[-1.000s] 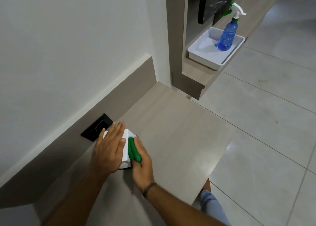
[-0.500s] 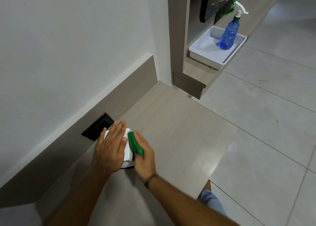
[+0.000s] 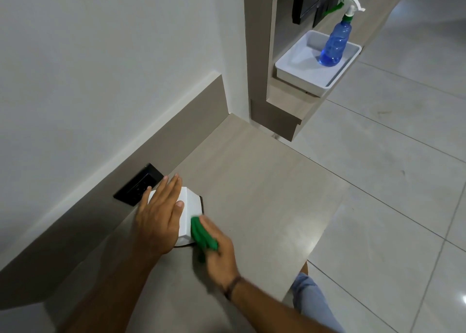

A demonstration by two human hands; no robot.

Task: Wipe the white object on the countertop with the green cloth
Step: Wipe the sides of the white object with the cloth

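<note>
A small white object with angled faces sits on the grey wood-grain countertop, close to the back panel. My left hand lies flat on top of it, fingers together, pressing it down. My right hand holds a bunched green cloth against the object's right lower side. A dark band is on the right wrist. Most of the object's top is hidden under the left hand.
A black wall socket is set in the back panel just behind the object. Further back on a raised ledge, a white tray holds a blue spray bottle. The tiled floor lies beyond the counter's right edge.
My right hand with the green cloth has slid down and back along the object's right side, uncovering more of its white face. The left hand stays on top.
</note>
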